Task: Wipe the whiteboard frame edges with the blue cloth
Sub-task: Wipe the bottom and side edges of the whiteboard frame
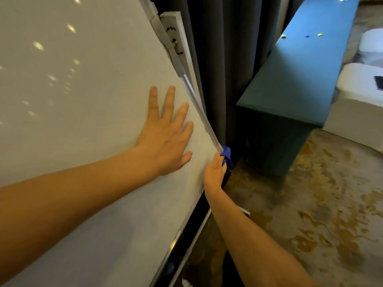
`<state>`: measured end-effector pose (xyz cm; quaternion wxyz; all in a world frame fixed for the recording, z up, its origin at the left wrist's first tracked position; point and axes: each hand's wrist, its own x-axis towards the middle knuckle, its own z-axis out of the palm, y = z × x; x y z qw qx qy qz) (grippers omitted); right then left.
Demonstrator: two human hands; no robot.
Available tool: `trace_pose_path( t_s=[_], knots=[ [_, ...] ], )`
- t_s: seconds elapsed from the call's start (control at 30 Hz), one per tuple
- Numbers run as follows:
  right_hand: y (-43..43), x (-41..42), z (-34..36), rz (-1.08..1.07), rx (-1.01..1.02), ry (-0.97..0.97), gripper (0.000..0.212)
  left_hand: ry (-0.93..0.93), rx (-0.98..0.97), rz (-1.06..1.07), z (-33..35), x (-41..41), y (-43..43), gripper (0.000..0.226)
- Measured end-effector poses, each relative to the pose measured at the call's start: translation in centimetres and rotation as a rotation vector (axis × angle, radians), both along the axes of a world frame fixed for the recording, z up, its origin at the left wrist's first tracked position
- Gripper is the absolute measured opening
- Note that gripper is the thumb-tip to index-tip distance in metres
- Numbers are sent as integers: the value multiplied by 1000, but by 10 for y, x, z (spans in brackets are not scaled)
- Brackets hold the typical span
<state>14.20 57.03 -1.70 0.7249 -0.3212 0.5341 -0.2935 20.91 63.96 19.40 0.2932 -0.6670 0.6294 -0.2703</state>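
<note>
A large whiteboard [83, 100] fills the left of the head view, tilted, with a pale metal frame edge [199, 108] running down its right side to a lower corner. My left hand [165, 133] lies flat on the board surface, fingers spread, close to that edge. My right hand [214, 172] is at the board's lower right corner, gripping the blue cloth [227, 155], which is bunched against the frame corner. Most of the cloth is hidden behind my fingers and the board's edge.
Dark grey curtains [219, 59] hang right behind the board. A long teal table [300, 75] stands to the right with small coloured bits on top. White furniture [360, 104] sits at far right. Patterned brown carpet [310, 214] covers the floor. A tray rail [182, 251] runs under the board.
</note>
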Motion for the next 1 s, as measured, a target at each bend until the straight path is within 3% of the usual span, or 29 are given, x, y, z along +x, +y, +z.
trace_pose_path(
  t_s=[0.07,0.13,0.2,0.27,0.37,0.43,0.47,0.5,0.53,0.57,0.63,0.8,0.9,1.0],
  knots=[
    [25,-8,-1,-47,208,-168,64,279,-54,-14,-26,-17,14,67],
    [34,-28,4,-39,466,-281,66,702,-105,43,-71,-47,38,49],
    [23,-42,-3,1,631,-304,69,1040,-145,167,-123,-79,69,32],
    [7,-48,-8,88,741,-308,71,1243,-245,406,-173,-108,96,23],
    [-15,-51,-14,262,851,-261,67,1577,-722,1063,-223,-149,103,14],
    [-27,-55,-15,370,864,-220,64,1953,-1410,1572,-231,-164,94,16],
    [-30,-59,-12,410,873,-204,60,2193,-1777,1690,-229,-165,90,13],
    [-33,-63,-10,433,881,-185,53,2384,-2126,1662,-223,-167,89,13],
    [-36,-68,-7,460,896,-151,46,2470,-2498,1490,-219,-170,89,18],
    [-38,-75,-6,478,916,-106,42,2460,-2807,1251,-214,-174,89,27],
    [-44,-92,-4,508,930,-25,39,2341,-3159,856,-201,-182,83,49],
    [-65,-137,10,672,981,-58,27,2139,-3524,280,-189,-217,57,62],
    [-80,-161,27,837,918,-66,33,2111,-3597,65,-193,-238,59,73],
    [-96,-188,38,986,846,97,44,2110,-3600,-92,-196,-245,57,79]
  ],
)
